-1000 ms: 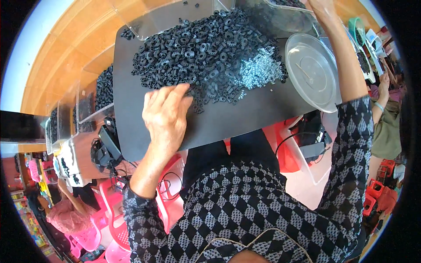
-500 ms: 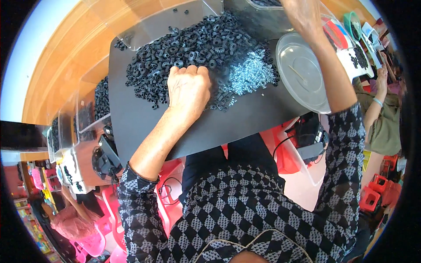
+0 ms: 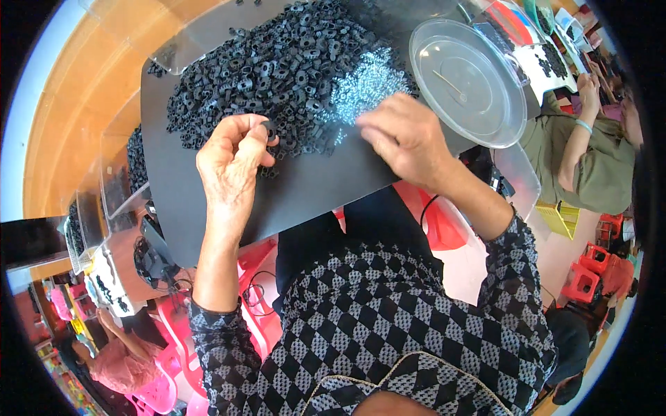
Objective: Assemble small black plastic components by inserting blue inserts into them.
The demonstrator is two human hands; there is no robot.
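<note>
My left hand (image 3: 234,156) is closed in a pinch and holds a small black plastic part (image 3: 269,129) between thumb and fingertips. It hovers over the near edge of a big heap of similar black plastic parts (image 3: 267,66) on the dark tabletop (image 3: 326,173). To the right of the heap lies a pile of tiny silvery metal pieces (image 3: 364,87). My right hand (image 3: 411,142) is at the near side of that pile, its fingers bent towards the thumb and a little blurred. Whatever they pinch, if anything, is hidden.
A round clear plastic lid (image 3: 485,128) with a thin stick (image 3: 449,84) on it lies at the right. Clear bins (image 3: 114,173) of black parts stand at the left. Another person (image 3: 576,156) works at the right, beside a white tray (image 3: 534,69); someone else (image 3: 125,353) sits lower left.
My right hand has come down from the far right to the silvery pile. My left hand has moved left and nearer, turned over, and now shows a black plastic part. The view has shifted.
</note>
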